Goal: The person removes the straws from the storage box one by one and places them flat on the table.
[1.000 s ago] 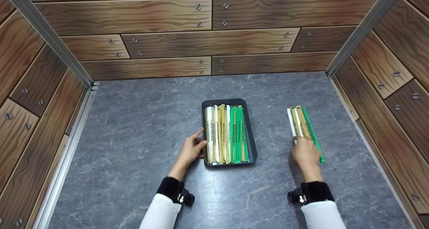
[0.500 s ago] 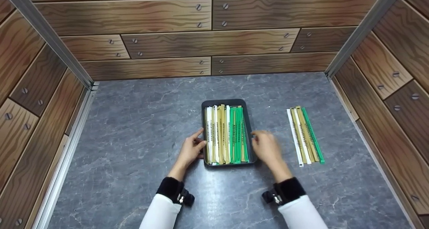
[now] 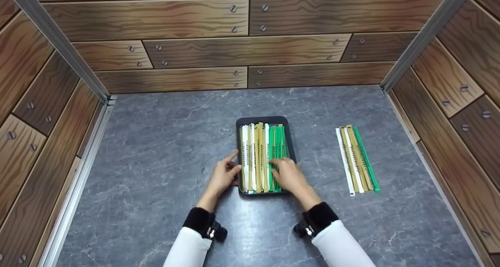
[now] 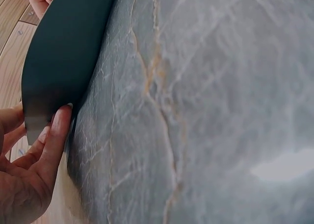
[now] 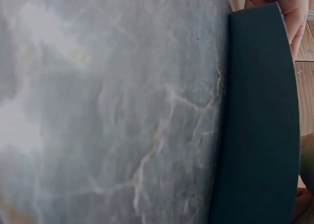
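Observation:
A dark rectangular tray [image 3: 289, 136] holds a row of long thin stick packets, white and gold [image 3: 258, 157] on the left and green [image 3: 277, 138] on the right. My left hand [image 3: 222, 177] grips the tray's left side near the front; in the left wrist view its fingers pinch the dark tray wall [image 4: 64, 47]. Over the front right part of the tray, my right hand [image 3: 291, 175] has its bent fingers at the green packets. Its fingertips are mostly hidden behind the tray wall [image 5: 257, 111] in the right wrist view; I cannot tell whether they pinch a packet.
To the right of the tray, a separate group of packets [image 3: 354, 159], white, gold and green, lies side by side on the grey marbled table [image 3: 164, 142]. Wood-patterned walls [image 3: 195, 50] enclose the table at the back and both sides.
My right hand has left the separate packets and moved left, past the tray's right rim, onto the green packets. My left hand has stayed on the tray.

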Available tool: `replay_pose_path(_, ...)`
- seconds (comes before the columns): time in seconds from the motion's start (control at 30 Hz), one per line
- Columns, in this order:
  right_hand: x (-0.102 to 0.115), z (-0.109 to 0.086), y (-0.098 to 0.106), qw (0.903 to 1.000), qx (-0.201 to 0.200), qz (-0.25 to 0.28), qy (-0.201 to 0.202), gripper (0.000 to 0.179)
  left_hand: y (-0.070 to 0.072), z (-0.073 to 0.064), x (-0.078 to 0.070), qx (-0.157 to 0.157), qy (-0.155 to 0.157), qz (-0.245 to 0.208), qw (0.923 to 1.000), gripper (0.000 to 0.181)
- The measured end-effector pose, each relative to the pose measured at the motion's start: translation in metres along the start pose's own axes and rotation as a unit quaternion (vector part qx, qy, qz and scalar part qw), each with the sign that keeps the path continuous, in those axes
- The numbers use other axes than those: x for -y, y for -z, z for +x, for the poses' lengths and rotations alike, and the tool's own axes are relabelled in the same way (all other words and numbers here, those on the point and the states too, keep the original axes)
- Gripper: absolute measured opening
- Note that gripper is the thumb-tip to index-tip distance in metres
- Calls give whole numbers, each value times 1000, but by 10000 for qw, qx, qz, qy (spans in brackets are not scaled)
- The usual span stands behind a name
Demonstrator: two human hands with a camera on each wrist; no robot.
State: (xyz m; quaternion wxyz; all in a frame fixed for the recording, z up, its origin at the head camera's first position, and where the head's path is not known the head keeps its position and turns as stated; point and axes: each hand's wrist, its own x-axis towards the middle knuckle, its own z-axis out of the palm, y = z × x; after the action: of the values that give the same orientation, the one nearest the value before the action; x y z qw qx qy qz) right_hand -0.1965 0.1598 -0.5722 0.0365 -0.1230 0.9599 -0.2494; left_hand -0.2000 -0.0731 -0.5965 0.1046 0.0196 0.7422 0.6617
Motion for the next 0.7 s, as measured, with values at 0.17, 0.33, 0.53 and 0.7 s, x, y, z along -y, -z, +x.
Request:
replay_pose_path(0.17,0,0,0,9997,189,-70,-133,35,-1,-1,1,-57,10,-61,10000,56)
replay_pose_path(0.33,1,1,0,9995,183,-165,-180,38,0,0,0,-71,-104,117,9999,55)
replay_pose_path(0.53,3,1,-5,9991,37,-355,-238,41,1,0,0,-84,-100,188,9997,56)
replay_pose_path(0.7,3,1,-9,9975,-64,-620,-343,40,1,-1,1,-97,-190,260,9994,55)
